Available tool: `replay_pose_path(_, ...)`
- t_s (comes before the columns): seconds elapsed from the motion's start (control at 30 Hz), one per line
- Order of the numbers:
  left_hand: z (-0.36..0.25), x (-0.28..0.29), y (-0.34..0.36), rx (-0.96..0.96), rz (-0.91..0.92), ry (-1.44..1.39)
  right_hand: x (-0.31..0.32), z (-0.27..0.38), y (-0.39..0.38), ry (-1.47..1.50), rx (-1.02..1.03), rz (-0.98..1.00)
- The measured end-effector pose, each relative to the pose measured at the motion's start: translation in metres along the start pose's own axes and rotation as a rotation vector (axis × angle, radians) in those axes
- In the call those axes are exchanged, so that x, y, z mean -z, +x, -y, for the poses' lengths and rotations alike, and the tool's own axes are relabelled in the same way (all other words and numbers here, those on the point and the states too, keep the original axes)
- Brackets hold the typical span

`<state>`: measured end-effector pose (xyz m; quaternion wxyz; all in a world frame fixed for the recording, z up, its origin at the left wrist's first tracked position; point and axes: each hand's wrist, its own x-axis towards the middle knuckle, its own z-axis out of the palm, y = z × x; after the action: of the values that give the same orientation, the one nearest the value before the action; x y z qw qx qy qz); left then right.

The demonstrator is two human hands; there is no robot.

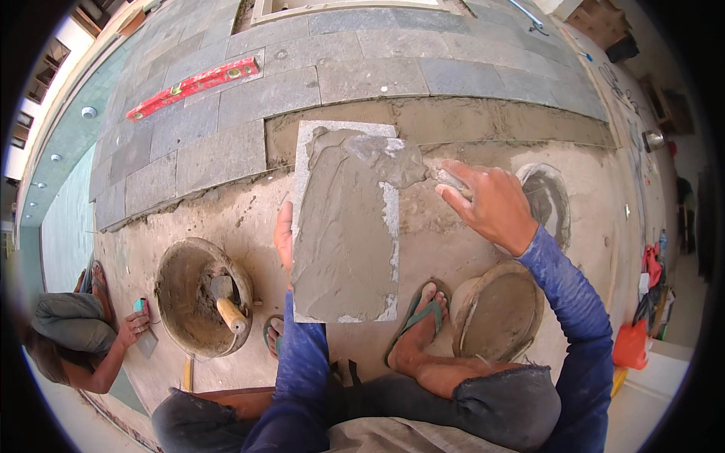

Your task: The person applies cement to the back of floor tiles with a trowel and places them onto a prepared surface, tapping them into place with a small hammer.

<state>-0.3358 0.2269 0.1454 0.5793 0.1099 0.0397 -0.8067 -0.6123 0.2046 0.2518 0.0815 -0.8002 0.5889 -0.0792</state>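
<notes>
My left hand (284, 235) holds a rectangular grey stone tile (391, 249) up from its left side and below. Most of those fingers are hidden behind it. Wet grey mortar (340, 234) covers nearly the whole upper face, leaving bare strips along the edges. In my right hand (495, 205) is a trowel, its handle (455, 183) gripped between thumb and fingers. The trowel's mortar-smeared blade (404, 164) lies against the tile's upper right part.
Laid grey tiles (362, 79) carry a red spirit level (192, 87); a mortar bed (453, 124) borders them. Around me stand a mortar bucket (170, 306) holding a wooden-handled tool (232, 315), and two more buckets (462, 321) (565, 200). At left, a person's hand (134, 326) holds a teal-handled scraper (146, 343).
</notes>
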Motion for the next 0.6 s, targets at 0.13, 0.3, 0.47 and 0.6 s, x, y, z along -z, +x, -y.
replay_pose_path(0.13, -0.003, 0.01, -0.001, -0.055, 0.031, -0.089, 0.001, 0.006, -0.028, 0.223, -0.02, 0.126)
replay_pose_path(0.3, -0.017, 0.021, 0.004, -0.163, -0.099, 0.213, 0.03, 0.035, -0.063, 0.351, 0.019, 0.367)
replay_pose_path(0.47, -0.007, 0.015, -0.004, -0.112, -0.113, 0.259, 0.031, 0.027, -0.031, 0.436, -0.098, 0.242)
replay_pose_path(0.6, 0.003, 0.016, -0.002, 0.017, -0.112, 0.109, 0.011, 0.012, 0.01, 0.467, -0.088, 0.15)
